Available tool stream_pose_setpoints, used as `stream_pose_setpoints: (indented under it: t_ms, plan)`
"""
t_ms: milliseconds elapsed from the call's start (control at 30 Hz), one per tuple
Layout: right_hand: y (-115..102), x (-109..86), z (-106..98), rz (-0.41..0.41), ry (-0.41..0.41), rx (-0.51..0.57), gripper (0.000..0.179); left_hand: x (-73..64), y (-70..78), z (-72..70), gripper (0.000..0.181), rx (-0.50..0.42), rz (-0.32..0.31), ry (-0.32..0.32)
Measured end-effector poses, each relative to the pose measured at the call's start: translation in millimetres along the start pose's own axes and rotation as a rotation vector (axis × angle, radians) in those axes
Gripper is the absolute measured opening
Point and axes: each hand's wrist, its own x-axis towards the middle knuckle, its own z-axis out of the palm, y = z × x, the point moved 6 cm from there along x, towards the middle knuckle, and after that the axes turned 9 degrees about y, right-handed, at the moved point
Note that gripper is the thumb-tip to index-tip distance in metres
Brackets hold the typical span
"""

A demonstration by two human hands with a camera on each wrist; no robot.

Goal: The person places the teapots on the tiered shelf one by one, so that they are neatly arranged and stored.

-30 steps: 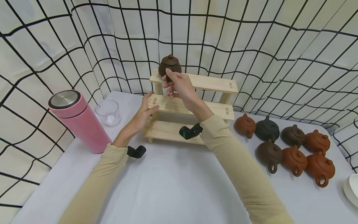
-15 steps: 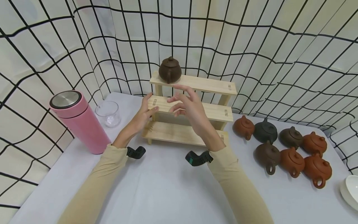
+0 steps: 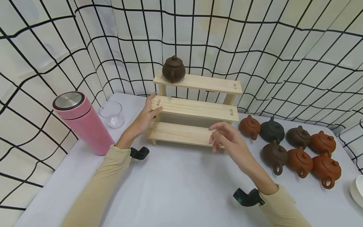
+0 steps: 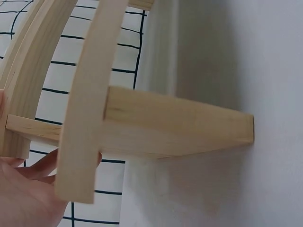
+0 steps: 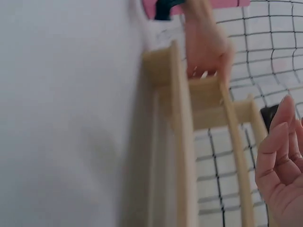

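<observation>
Taking stock: one teapot (image 3: 174, 69) up, seven down

Rack (image 3: 229, 99): one, pale wood, three boards in steps, on my worktop (image 3: 181, 186).

Done: one brown teapot, upright and lidded, set near the left end of the top board (image 3: 210, 82). It is the only one I see on the rack, and neither hand touches it.

Left, as I judge it: seven teapots on the worktop to the right of the rack, so the shelving looks barely begun. Back row, from the left: one small red (image 3: 249, 126), one black (image 3: 271, 130), one dark brown (image 3: 297, 136), one orange (image 3: 322, 142). Front row: one brown (image 3: 273, 154), two orange (image 3: 299, 160), handles towards me. They stand close; which of them touch I cannot tell.

Hands: two. My left hand (image 3: 143, 118) grips the left end of the middle board (image 3: 195, 107), thumb over the front edge, presumably to steady it. My right hand (image 3: 235, 146) holds nothing; its fingers are loosely bent, in front of the right end of the bottom board (image 3: 181, 134) and between the placed teapot and the waiting group.

Sundries: one pink flask (image 3: 88, 129) and, just beside it, one clear glass (image 3: 113, 118), both left of the rack; one white bowl (image 3: 358, 190), cut off at the right edge of my view.
</observation>
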Motion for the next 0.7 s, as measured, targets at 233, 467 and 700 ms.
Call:
stream_pose_setpoints:
  t_ms: [233, 467, 700]
  plan:
    - [26, -38.7, -65, 0.033, 0.052, -0.184, 0.020, 2.1, -1.1, -4.1, 0.075, 0.024, -0.046, 0.013]
    - [34, -67.3, -125, 0.033, 0.101, -0.274, 0.019, 3.4, -3.4, -8.0, 0.077, 0.035, -0.051, 0.019]
    - [54, -90.7, -177, 0.118, 0.152, -0.391, 0.017, 4.3, -10.7, -6.3, 0.082, 0.057, -0.072, 0.047]
